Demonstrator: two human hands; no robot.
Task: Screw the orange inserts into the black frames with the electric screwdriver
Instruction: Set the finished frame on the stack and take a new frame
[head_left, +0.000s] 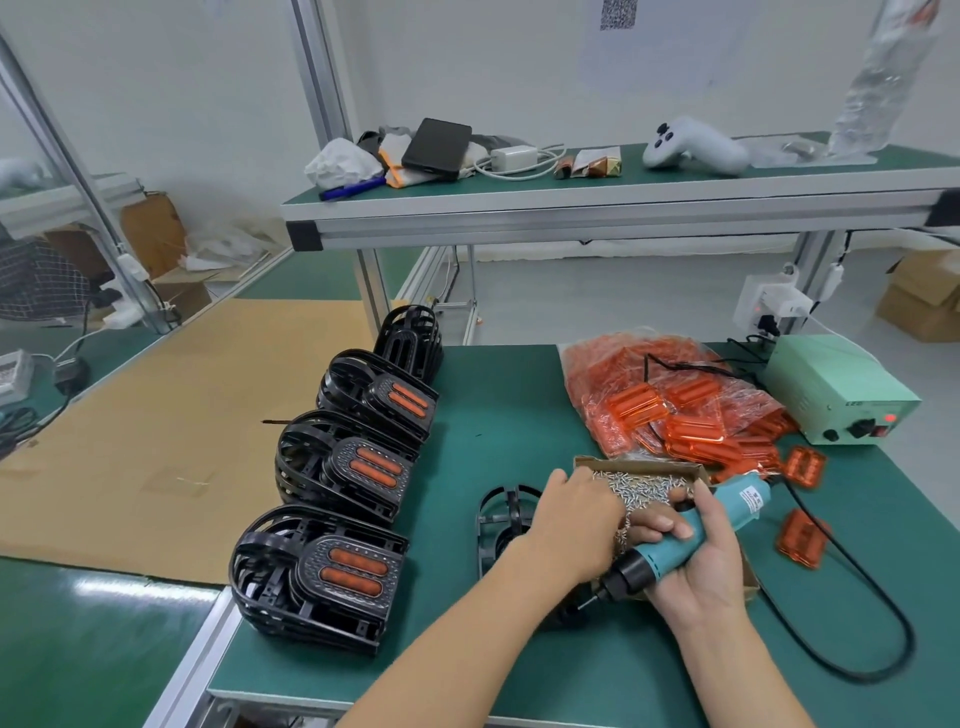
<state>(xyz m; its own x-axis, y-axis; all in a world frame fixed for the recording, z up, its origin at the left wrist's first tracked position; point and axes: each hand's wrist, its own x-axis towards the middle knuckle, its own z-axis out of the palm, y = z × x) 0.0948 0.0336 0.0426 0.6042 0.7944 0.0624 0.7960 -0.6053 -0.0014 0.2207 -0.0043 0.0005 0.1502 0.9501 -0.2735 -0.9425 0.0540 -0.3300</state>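
On the green-matted surface (493, 415), stacked black plastic frames (332, 467) stand at nine o'clock, the clear bag of orange inserts (675, 405) at one o'clock, cardboard screw box (644, 480) before it.

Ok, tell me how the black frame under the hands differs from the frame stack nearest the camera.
The frame under the hands lies alone on the green mat; the nearest stack holds several frames nested together. The stack's top frame shows two orange inserts fitted; none shows in the lone frame, though the left hand hides much of it. The stack sits at the mat's left edge, the lone frame nearer the middle. Both are black ribbed plastic.
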